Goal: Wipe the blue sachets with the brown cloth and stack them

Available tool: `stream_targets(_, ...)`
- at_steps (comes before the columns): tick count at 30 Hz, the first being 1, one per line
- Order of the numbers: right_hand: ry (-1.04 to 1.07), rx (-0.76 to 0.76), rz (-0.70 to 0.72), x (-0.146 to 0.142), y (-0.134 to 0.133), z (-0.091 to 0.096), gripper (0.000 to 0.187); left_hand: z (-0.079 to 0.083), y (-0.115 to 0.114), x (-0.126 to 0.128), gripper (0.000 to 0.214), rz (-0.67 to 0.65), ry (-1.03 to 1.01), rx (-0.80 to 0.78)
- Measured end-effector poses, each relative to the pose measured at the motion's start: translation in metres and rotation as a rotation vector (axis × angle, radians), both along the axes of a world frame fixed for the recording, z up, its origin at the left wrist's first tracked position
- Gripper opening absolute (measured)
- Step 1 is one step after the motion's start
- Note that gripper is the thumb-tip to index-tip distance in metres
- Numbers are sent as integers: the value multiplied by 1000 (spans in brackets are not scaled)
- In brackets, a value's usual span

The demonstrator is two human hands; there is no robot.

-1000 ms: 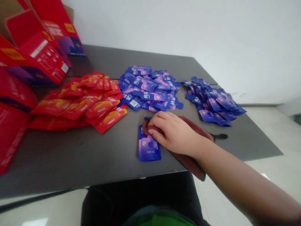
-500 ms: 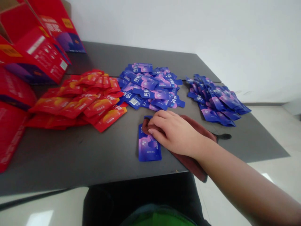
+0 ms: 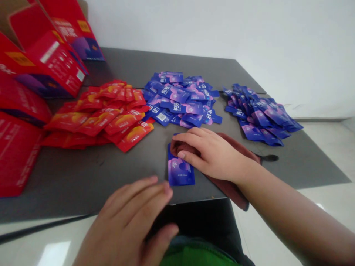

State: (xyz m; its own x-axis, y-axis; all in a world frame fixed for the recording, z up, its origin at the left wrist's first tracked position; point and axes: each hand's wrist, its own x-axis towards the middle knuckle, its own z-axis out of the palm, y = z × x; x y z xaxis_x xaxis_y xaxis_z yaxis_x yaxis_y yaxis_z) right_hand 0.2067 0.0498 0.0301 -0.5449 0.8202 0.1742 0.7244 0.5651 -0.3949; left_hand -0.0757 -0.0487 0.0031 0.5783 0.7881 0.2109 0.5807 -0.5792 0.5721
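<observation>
My right hand (image 3: 215,153) lies on a dark red cloth (image 3: 233,186), its fingers curled over the cloth's bunched end and resting on a single blue pouch (image 3: 179,170) near the table's front edge. My left hand (image 3: 130,221) hovers low at the front, fingers together and stretched toward that pouch, holding nothing. Its fingertips are just left of the pouch's lower corner.
On the dark grey table (image 3: 83,177) lie a heap of red pouches (image 3: 102,116), a middle heap of blue pouches (image 3: 180,99) and another blue heap (image 3: 262,114) on the right. Red cartons (image 3: 41,55) stand at the back left. A white wall runs behind.
My left hand has come into view from below and reached toward the single blue pouch. My right hand has stayed on the cloth and pouch.
</observation>
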Motion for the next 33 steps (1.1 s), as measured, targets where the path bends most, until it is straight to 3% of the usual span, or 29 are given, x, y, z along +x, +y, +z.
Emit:
stream_targets(1,9,0,10,0,0,0,39,-2,8,9,78,90,52,120)
stream_targets(3,13,-1,8,1,0,0,42,-5,25,29,95,183,146,152)
stream_targets(9,46,-49,70,2,-2,5,17,-4,61,60,106,116,203,48)
stream_targets(13,204,-181,208,4,-8,12,15,-3,64,59,108,109,206,26)
stream_targets(17,109,-287,340,0,-12,16,11,-2,62,58,101,84,200,54)
stream_targets(33,-8,-155,99,-6,9,7,10,-3,64,55,94,76,245,36)
